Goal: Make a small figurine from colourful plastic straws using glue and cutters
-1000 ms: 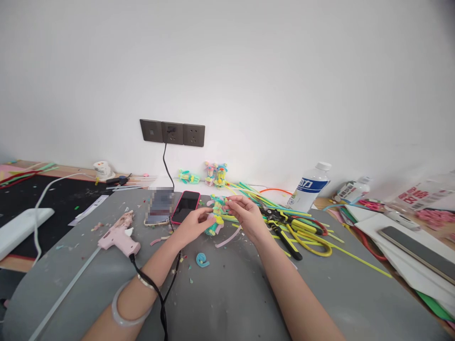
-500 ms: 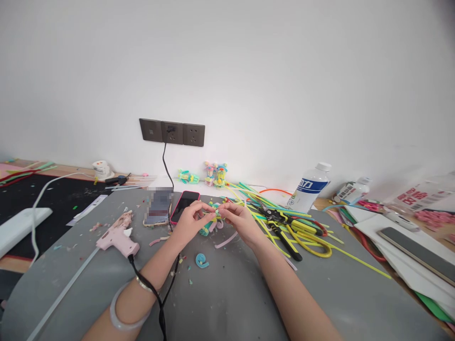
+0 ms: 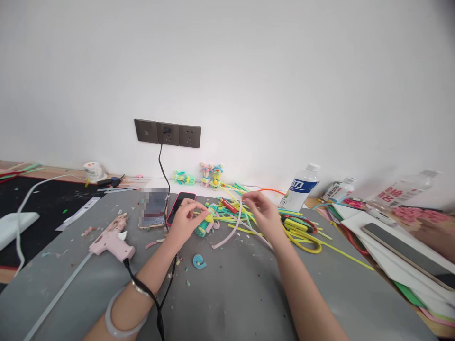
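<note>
My left hand (image 3: 186, 219) pinches a small fuzzy figure (image 3: 202, 228) of teal and yellow pipe cleaners, with pale pink curls at its right side. The figure is held just above the grey tabletop, partly covered by my fingers. My right hand (image 3: 263, 215) is apart from it, fingers bent loosely and spread from the thumb, over a heap of pipe cleaners (image 3: 249, 227). A pale pink strip (image 3: 232, 233) curves up close to its fingertips; whether they touch is unclear. A blue pipe-cleaner coil (image 3: 199, 261) lies nearer to me.
On the left lie a pink glue gun (image 3: 113, 241) with its black cord and two phones (image 3: 153, 208). Finished-looking figures (image 3: 211, 175) stand by the wall. A bottle (image 3: 300, 189) and yellow-handled tool (image 3: 298, 225) are right; another person's hand (image 3: 435, 239) shows at the right edge.
My right hand has left the figure and moved right, its fingers parting. My left hand keeps the figure. The view has shifted slightly, and another person's hand has appeared at right.
</note>
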Action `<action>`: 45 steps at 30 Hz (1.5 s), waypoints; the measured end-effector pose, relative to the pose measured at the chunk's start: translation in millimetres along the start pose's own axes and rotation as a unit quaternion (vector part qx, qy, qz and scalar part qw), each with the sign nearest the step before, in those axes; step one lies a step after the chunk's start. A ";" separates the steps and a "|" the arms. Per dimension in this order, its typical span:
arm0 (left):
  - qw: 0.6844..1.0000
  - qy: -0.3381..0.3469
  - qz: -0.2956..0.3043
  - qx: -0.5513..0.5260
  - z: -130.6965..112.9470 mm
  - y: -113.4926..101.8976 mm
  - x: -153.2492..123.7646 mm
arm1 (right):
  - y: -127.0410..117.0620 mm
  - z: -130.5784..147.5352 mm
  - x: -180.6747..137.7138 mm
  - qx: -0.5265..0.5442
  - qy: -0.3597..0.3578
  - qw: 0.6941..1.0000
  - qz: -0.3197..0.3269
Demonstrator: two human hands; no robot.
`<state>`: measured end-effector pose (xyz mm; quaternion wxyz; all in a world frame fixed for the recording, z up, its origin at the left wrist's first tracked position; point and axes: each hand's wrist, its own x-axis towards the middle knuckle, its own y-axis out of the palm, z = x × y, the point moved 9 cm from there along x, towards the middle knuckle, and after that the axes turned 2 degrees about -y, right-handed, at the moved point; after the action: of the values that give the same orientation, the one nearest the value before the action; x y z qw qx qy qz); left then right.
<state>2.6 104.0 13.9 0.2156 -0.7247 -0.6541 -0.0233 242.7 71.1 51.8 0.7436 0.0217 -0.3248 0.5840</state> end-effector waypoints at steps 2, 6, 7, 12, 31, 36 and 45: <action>0.999 0.010 -0.040 0.021 -1.9 -8.3 0.5 | -47.8 -25.4 -5.7 -0.110 0.046 0.992 -0.044; 0.993 0.029 -0.112 0.019 -11.7 -24.9 -2.6 | -91.2 -71.0 -27.7 -0.325 0.106 0.939 0.026; 0.990 0.038 -0.137 0.014 -15.3 -30.4 -4.4 | -90.2 -77.0 -32.8 -0.371 0.105 0.921 0.052; 0.971 0.086 -0.222 -0.039 -21.6 -47.3 -11.7 | -60.7 -84.1 -44.7 -0.499 0.124 0.846 0.140; 0.996 0.002 0.003 -0.089 -5.1 3.3 -1.7 | -125.6 6.6 -114.9 -0.052 0.143 0.972 -0.182; 0.991 -0.024 0.065 -0.118 -6.7 17.9 -6.7 | -51.6 -9.5 -133.1 0.115 0.232 0.963 -0.073; 0.971 -0.060 0.130 -0.189 -19.2 32.0 -15.1 | 6.9 -16.3 -132.9 0.157 0.206 0.963 0.071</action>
<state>35.8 81.5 17.5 0.0362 -0.8314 -0.5495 -0.0743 229.9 -33.6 -31.0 0.7386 -0.0056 -0.0697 0.6705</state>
